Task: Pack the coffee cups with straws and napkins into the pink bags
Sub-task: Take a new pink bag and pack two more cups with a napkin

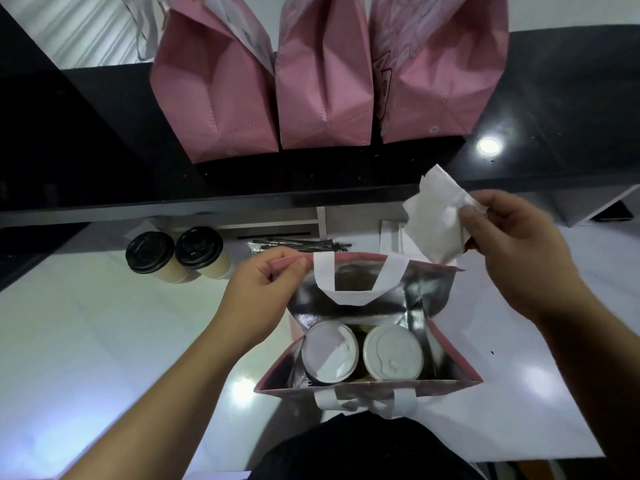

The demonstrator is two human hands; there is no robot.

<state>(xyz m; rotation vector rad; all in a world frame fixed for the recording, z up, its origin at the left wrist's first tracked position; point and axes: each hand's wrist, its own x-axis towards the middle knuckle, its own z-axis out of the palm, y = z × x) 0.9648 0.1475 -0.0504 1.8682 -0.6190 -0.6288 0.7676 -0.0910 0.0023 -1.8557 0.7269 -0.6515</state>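
We see the left hand [258, 289] pinching the far rim of the open bag [450, 348] on the white counter [86, 341], two cups [393, 351] standing inside. The right hand [519, 251] pinches a napkin [436, 220] just above the bag's far right corner.

Bright overhead glare on glossy counter [488, 145], wide-angle edge distortion, slight softness.

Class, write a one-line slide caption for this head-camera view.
Left hand holds open a pink bag containing two cups while the right hand brings a napkin.
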